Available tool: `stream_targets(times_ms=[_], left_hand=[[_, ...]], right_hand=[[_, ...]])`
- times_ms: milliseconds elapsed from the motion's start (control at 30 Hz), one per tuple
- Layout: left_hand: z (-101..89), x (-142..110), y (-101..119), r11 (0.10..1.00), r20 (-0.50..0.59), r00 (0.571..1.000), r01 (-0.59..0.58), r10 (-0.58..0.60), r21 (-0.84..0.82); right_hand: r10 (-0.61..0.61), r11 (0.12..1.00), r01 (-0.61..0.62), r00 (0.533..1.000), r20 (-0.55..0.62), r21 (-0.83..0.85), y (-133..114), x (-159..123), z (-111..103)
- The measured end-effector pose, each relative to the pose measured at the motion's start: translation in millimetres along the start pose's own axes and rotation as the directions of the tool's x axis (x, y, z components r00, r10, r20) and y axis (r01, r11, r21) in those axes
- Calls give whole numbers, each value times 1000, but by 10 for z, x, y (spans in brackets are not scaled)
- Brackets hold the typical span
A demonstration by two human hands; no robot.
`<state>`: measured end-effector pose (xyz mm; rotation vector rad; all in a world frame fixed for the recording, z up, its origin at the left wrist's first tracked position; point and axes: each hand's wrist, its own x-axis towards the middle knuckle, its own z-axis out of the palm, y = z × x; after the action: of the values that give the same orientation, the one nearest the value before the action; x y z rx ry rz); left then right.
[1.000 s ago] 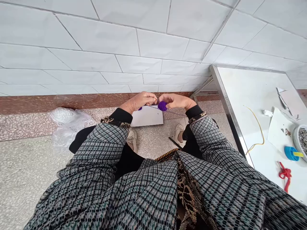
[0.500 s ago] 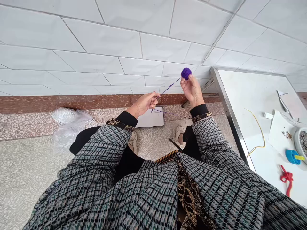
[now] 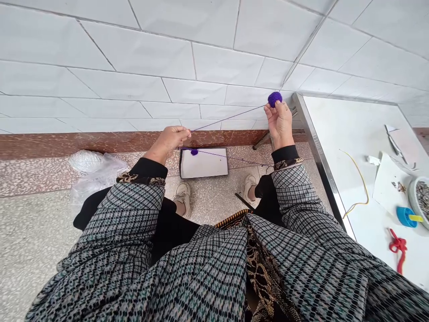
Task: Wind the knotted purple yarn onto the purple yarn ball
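My right hand (image 3: pixel 279 123) is raised near the wall and pinches a small purple yarn ball (image 3: pixel 274 98) at its fingertips. A purple thread (image 3: pixel 228 119) runs taut from the ball down-left to my left hand (image 3: pixel 169 139), which is closed on it in a pinch. A second length of the thread (image 3: pixel 231 157) trails back toward my right sleeve. Below the hands a white tray (image 3: pixel 206 166) lies on the floor with a small purple piece (image 3: pixel 194 152) in its far left corner.
A crumpled clear plastic bag (image 3: pixel 95 172) lies on the floor at left. At right a white table (image 3: pixel 351 134) holds a yellow cord (image 3: pixel 362 181), paper scraps, a blue object (image 3: pixel 405 215), a red tie (image 3: pixel 397 245) and a bowl (image 3: pixel 420 197). My feet flank the tray.
My hands were together over the tray. The right hand rose up and right with the ball, and the left drew left, stretching the thread between them.
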<state>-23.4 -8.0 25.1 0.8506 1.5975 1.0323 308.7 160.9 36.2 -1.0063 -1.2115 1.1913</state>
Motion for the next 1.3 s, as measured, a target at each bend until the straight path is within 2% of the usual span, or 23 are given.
stream_targets(times_ms=[100,200,267,333,400,467,533,567,600,633,667,700,767,833,867,900,967,1033,1100,1167,1200,1233,1300], left_hand=[[-112,-75,61,995,230,973,-30,7,96],[-228,-199,143,993,460,887,-80,33,83],[-288,-266,190,995,446,892,-100,80,21],[-328,-293,221,989,327,933,-133,149,-72],[-352,-276,234,969,165,962,-192,217,-155],[-371,-228,231,954,40,968,-238,249,-183],[-382,-169,212,952,-15,968,-249,251,-177],[-379,-141,197,953,-25,969,-245,245,-176],[-366,-114,179,956,-30,971,-237,236,-170],[-341,-91,158,963,-35,974,-225,222,-151],[-301,-71,135,972,-36,978,-207,204,-113],[-246,-53,111,981,-37,982,-189,187,-50],[-99,-26,60,979,-23,985,-165,169,119],[81,-9,14,947,80,983,-183,167,266],[175,-5,-5,926,168,972,-211,165,312],[267,-4,-20,909,273,949,-250,161,334],[429,-12,-36,886,487,861,-334,147,322],[537,-32,-25,881,650,747,-393,139,264],[564,-53,11,890,754,642,-415,139,189],[504,-64,61,901,781,603,-412,161,133],[448,-63,86,908,763,620,-403,179,114],[382,-57,106,916,723,660,-388,202,98],[252,-30,130,941,591,769,-336,243,50]], right_hand=[[75,994,-80,995,-64,-74,-9,-37,92],[169,919,-189,982,-86,-346,4,-110,207],[226,790,-183,974,1,-586,12,-200,283],[329,640,-80,928,178,-764,3,-308,336],[490,575,58,774,400,-816,-26,-402,350],[605,658,123,502,618,-743,-71,-460,325],[567,808,53,196,800,-586,-120,-484,281],[498,867,-19,85,863,-499,-142,-492,260],[416,906,-99,21,909,-412,-160,-503,246],[337,928,-174,10,942,-330,-175,-518,240],[272,938,-237,55,961,-252,-185,-537,245],[224,941,-287,141,964,-177,-192,-560,263],[176,942,-334,389,904,-40,-199,-597,334],[175,954,-297,655,735,37,-191,-599,441],[174,965,-258,762,623,46,-177,-583,501],[170,975,-219,842,512,37,-153,-559,563],[182,982,-186,923,339,-20,-72,-503,678],[236,967,-203,943,233,-157,36,-468,763],[289,895,-186,934,211,-405,133,-473,797],[345,762,-70,886,311,-643,179,-507,774],[396,707,7,825,404,-707,178,-527,744],[458,684,75,730,507,-726,164,-547,707],[545,747,120,454,706,-654,113,-579,628]])
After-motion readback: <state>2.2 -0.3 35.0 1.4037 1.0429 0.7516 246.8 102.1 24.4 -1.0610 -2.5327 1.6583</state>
